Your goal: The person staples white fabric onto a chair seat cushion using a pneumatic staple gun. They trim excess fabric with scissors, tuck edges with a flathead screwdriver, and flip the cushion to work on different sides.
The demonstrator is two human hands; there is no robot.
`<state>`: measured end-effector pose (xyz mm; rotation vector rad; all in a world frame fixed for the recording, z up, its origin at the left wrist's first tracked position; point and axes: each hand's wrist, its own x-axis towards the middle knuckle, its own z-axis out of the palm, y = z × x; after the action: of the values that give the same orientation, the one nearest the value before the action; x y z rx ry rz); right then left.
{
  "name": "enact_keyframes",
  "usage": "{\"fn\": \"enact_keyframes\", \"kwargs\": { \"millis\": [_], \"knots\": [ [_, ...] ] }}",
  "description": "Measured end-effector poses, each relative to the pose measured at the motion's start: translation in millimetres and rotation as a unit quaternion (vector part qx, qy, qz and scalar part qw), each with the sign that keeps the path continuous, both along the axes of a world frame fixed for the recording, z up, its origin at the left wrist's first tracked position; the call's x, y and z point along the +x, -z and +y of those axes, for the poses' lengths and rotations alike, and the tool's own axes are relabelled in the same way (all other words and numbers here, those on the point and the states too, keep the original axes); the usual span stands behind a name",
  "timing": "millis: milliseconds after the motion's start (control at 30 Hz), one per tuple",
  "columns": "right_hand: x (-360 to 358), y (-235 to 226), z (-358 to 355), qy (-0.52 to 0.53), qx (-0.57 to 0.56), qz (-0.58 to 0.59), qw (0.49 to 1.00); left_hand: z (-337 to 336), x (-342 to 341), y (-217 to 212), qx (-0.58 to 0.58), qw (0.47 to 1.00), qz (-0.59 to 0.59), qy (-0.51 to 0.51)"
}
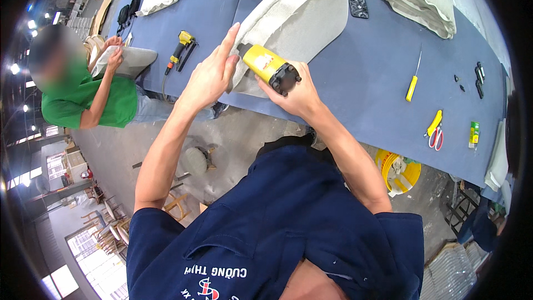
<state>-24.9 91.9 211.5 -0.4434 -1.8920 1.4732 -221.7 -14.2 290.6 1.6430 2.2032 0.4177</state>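
Note:
A light grey fabric-covered panel (pixel 311 30), perhaps a cushion, lies underside up across the table's near edge, with a paler fabric strip folded along its curved left rim. My left hand (pixel 214 75) grips that rim near its lower end, index finger stretched along the edge and thumb on the fabric; its other fingers are mostly hidden. In my right hand (pixel 297 91) is a yellow and black pneumatic staple gun (pixel 265 64), fingers wrapped round it. Its dark nose points at the rim close beside my left thumb. Whether the nose touches the fabric I cannot tell.
On the blue table (pixel 366 83) lie another staple gun (pixel 180 50), a yellow-handled screwdriver (pixel 411 88), cutters (pixel 435 122), scissors (pixel 437 138) and a phone (pixel 358 3). Stacked panels (pixel 419 0) stand behind. A person in green (pixel 94 97) handles a panel at left. Below stands a yellow bucket (pixel 410 178).

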Motion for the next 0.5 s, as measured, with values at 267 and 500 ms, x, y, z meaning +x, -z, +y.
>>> {"fn": "enact_keyframes", "kwargs": {
  "millis": [267, 500],
  "knots": [
    [-3.2, 16.2, -3.2, 0.01, 0.045, 0.017, 0.999, 0.5, -4.7, -1.6, 0.02, 0.999, -0.012, 0.046],
    [-0.9, 11.9, -12.3, -0.004, 0.043, 0.005, 0.999, 4.0, -8.3, -9.6, -0.044, 0.992, -0.096, 0.076]
  ]
}}
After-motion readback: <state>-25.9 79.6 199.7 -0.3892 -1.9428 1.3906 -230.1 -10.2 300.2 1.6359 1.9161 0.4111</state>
